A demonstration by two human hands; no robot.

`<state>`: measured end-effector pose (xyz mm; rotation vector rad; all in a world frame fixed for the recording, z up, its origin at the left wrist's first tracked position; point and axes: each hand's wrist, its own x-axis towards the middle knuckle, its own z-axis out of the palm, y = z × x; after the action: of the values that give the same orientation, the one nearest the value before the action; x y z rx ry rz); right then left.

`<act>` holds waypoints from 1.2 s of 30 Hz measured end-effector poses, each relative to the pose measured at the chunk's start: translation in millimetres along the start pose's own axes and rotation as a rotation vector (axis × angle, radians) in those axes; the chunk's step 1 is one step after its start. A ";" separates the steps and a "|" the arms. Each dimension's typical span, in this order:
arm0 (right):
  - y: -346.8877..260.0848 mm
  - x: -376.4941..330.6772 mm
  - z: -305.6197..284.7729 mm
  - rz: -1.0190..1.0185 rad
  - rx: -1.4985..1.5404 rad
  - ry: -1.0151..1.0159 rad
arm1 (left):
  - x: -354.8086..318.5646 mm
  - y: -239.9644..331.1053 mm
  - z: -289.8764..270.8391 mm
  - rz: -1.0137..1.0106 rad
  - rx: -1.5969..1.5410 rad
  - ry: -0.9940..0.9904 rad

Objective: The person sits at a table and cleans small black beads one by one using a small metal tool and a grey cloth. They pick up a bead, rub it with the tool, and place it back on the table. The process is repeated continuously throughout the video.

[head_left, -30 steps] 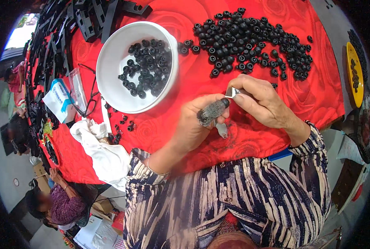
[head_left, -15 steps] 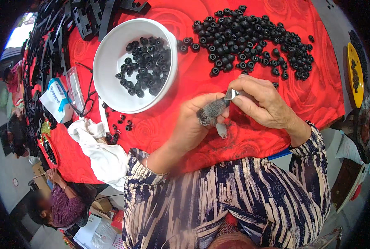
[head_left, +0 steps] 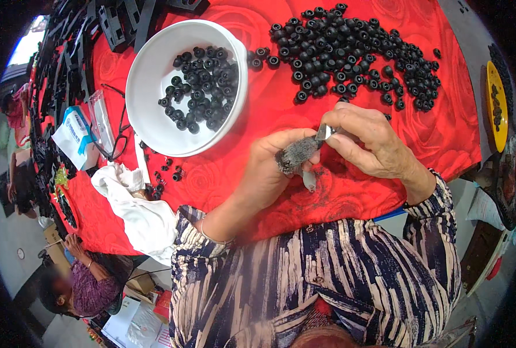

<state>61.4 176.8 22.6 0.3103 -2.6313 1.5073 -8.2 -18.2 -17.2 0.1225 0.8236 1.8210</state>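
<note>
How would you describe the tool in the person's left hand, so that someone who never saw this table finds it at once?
Start from the big white bowl of small black parts on the red tablecloth, then move toward the person's two hands near the table's front edge. The left hand grips a short tool with a speckled grey handle and a metal tip, which the right hand pinches. Nothing else nearby is grey and speckled.

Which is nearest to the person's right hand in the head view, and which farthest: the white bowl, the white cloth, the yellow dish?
From the right hand:
1. White bowl, up to its left.
2. Yellow dish, at the right table edge; close to the bowl's distance.
3. White cloth, far lower left.
</note>
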 end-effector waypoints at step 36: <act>-0.4 0.3 -2.7 0.061 0.079 0.003 | 2.5 6.6 -1.5 -0.042 -0.025 -0.016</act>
<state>61.2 178.9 24.4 0.2356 -2.6061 1.6315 -15.1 -17.9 -15.2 0.1036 0.7866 1.7882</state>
